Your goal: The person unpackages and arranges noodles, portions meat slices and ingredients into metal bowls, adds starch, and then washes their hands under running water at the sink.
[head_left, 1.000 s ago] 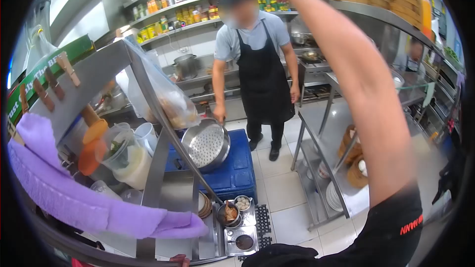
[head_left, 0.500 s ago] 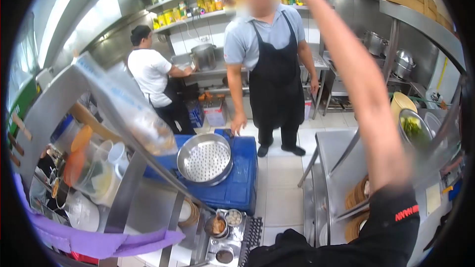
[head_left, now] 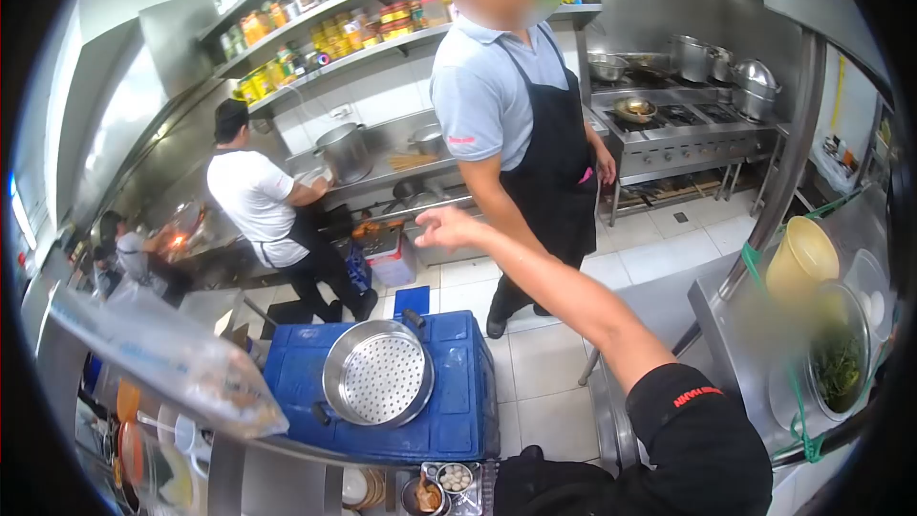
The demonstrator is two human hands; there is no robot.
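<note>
The right hand (head_left: pixel 449 229) has come down from its raised position, bare forearm now stretched forward, one finger extended, the others loosely bent and nothing in their grasp. How the left hand's fingers stand, I cannot tell. Below and nearer the camera, the round steamer pan (head_left: pixel 379 377) rests on the ridged lid of a blue plastic box (head_left: pixel 454 392), its shiny metal floor punched with holes, two dark handles at its sides. A crinkled, translucent plastic bag (head_left: pixel 181 358) hangs to the left; behind the outstretched arm stands a co-worker in a matte black apron (head_left: pixel 543 124).
</note>
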